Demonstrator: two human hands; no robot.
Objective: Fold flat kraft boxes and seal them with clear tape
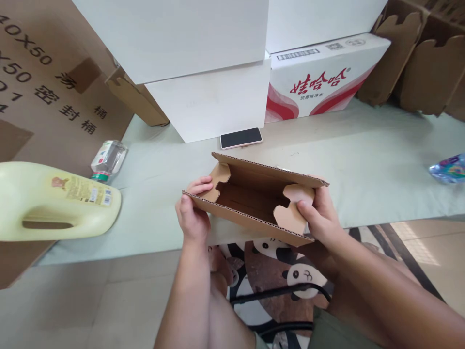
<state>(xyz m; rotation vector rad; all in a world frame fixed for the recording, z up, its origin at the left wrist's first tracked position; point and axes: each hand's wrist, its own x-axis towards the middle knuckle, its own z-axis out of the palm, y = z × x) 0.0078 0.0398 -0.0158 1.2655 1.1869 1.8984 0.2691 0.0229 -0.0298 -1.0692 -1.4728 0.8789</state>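
Between my two hands is a brown cardboard box (250,222), long and narrow, with its top open toward me and a dark hollow inside. It is tilted, held over the front edge of the cloth-covered table. My left hand (194,213) grips its left end, thumb on the near side and fingers around the end by a notched flap. On the right end, my right hand (321,213) is closed, its thumb pressed on the other notched flap (294,220), which leans inward. The underside of the box is hidden.
A phone (241,138) lies behind the box, before white cartons (218,102). A printed carton (316,92) and brown cardboard pieces (428,72) stand at the back right. A yellow jug (83,194) and clear bottle (109,157) lie left; a plastic packet (448,169) lies right.
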